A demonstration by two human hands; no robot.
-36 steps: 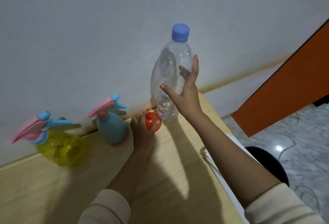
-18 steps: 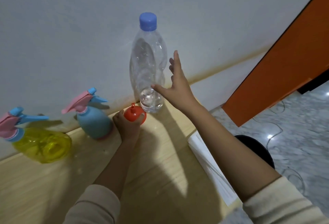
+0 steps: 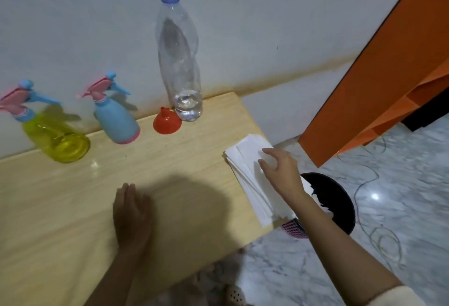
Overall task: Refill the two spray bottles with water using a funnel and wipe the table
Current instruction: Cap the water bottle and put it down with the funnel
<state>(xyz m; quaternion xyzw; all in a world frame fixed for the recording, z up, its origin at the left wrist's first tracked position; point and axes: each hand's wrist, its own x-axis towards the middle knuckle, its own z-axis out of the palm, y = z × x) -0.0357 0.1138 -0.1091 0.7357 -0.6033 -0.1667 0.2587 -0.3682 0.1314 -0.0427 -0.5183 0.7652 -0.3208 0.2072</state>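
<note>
Tissues [image 3: 245,158] under right hand [image 3: 281,172] — left hand [image 3: 131,215] flat.

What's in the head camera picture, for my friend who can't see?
The right hand touches a stack of white tissues at the table edge; the left hand rests flat. Behind them stand two spray bottles, a red funnel, a water bottle.

A home room: marble-patterned floor [image 3: 401,184], white painted wall [image 3: 73,14] (stained low down), wooden table [image 3: 60,208] and a wastebasket [image 3: 337,203].
</note>
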